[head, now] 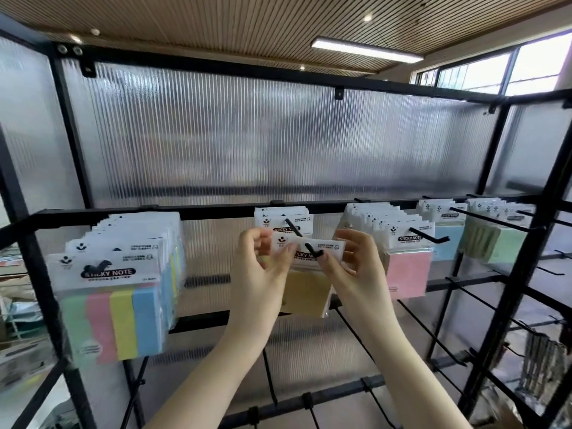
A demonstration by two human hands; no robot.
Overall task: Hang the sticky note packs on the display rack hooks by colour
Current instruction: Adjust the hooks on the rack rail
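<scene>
Yellow pack (305,292), header card printed "STICKY NOTE", sits at the tip of the middle hook (312,249), slot threaded on it. Left hand (261,258) pinches the card's left edge, right hand (353,258) pinches its right edge. Five hooks on the black wire rack (216,212) carry packs: multicolour stack (114,317), yellow, pink (408,274), blue (447,239), green (507,243). Ribbed translucent panel (278,134) behind.

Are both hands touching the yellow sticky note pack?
Touching. The head view shows the left hand and right hand each pinching the white header card of the yellow sticky note pack, with the hook poking through its hole.
</scene>
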